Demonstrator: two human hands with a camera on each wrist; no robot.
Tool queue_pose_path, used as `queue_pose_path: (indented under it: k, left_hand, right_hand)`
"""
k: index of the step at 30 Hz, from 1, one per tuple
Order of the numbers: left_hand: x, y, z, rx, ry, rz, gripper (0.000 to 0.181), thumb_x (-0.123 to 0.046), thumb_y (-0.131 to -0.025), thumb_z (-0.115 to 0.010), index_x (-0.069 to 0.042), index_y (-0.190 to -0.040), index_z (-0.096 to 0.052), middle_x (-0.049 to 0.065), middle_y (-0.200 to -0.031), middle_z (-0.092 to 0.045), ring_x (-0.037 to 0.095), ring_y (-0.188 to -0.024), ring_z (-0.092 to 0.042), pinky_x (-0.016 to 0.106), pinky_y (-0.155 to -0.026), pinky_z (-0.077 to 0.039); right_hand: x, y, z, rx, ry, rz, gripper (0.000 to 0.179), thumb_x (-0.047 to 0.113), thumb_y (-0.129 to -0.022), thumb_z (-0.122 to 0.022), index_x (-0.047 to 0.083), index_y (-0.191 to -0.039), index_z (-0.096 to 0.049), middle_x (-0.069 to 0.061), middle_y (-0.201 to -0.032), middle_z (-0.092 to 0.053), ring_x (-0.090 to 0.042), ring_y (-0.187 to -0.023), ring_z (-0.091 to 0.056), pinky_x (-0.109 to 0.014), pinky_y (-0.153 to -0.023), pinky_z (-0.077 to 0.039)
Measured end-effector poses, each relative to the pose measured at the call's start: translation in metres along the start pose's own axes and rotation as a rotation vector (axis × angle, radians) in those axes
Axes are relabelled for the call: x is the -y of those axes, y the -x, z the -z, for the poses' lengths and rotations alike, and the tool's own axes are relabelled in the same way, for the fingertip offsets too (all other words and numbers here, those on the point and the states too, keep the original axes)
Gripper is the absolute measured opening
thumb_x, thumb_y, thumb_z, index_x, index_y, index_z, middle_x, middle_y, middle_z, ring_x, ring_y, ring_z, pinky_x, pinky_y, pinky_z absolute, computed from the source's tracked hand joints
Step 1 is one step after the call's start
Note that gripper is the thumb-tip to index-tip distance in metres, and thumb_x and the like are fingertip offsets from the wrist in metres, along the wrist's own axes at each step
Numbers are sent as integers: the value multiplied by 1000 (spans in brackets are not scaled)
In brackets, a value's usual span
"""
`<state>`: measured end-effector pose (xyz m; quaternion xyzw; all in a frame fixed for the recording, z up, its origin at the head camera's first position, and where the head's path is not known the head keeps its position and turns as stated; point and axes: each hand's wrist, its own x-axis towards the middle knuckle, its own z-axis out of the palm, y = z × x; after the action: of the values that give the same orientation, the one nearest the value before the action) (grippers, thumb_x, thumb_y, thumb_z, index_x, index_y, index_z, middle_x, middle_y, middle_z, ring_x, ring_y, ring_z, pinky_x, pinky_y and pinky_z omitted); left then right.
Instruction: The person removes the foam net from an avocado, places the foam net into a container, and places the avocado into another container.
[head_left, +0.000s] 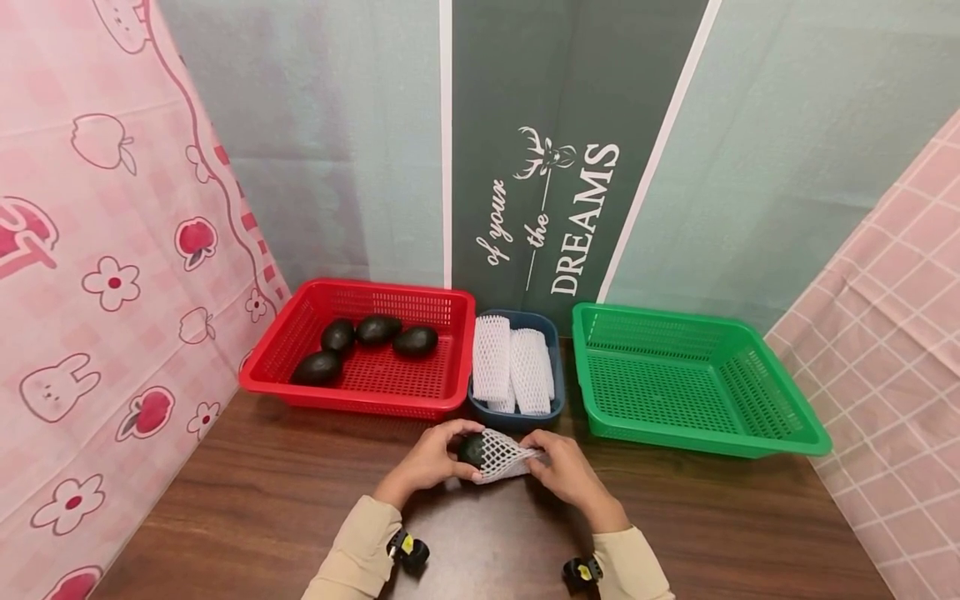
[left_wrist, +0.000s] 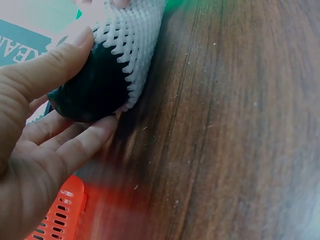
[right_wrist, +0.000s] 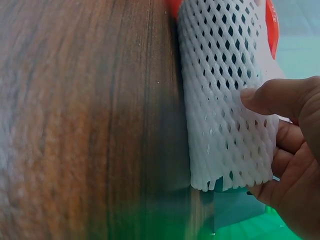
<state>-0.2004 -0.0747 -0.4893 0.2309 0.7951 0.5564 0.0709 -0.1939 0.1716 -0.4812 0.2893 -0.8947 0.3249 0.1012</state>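
An avocado [head_left: 471,451], dark and smooth, lies partly inside a white foam net sleeve [head_left: 504,457], its left end bare. My left hand [head_left: 433,457] grips the avocado, thumb on one side and fingers on the other, close to the sleeve's edge; the left wrist view shows the bare dark end of the avocado [left_wrist: 90,87] in it. My right hand [head_left: 564,468] pinches the loose right end of the sleeve. In the right wrist view the thumb presses on the foam net sleeve [right_wrist: 225,100], with the fingers behind it.
A red basket [head_left: 375,404] holding several avocados [head_left: 378,329] stands at the back left. Beside it, a blue bin [head_left: 556,367] holds several white foam sleeves [head_left: 529,371]. A green basket [head_left: 645,379] sits at the right. All stand on a brown wooden table [head_left: 247,500], with cloths hung around.
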Motion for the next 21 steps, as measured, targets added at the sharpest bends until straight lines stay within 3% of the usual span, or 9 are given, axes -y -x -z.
queue_pose_path:
  k: [7, 14, 21]
  left_hand:
    - [-2, 3, 6, 8, -107, -21, 63, -17, -62, -87, -6, -119, -61, 7, -108, -57, 18, -92, -53, 25, -69, -50]
    - [-4, 8, 10, 1, -76, 0, 56, -13, -62, -86, -9, -113, -62, 3, -106, -56, 17, -92, -54, 26, -69, -51]
    - [-3, 15, 15, -38, -107, 7, 56, -15, -60, -87, -11, -110, -62, 2, -104, -57, 19, -88, -54, 27, -66, -50]
  right_hand:
    - [1, 2, 6, -29, 15, 1, 23, -3, -72, -73, 16, -83, -64, 8, -83, -62, -7, -74, -56, -29, -65, -47]
    - [1, 5, 13, -43, 26, -1, 23, -3, -72, -73, 15, -83, -63, 7, -82, -61, -8, -74, -56, -30, -66, -47]
    - [-1, 9, 18, -52, 46, -15, 24, -3, -72, -73, 15, -83, -63, 7, -83, -61, -8, -75, -56, -31, -67, -48]
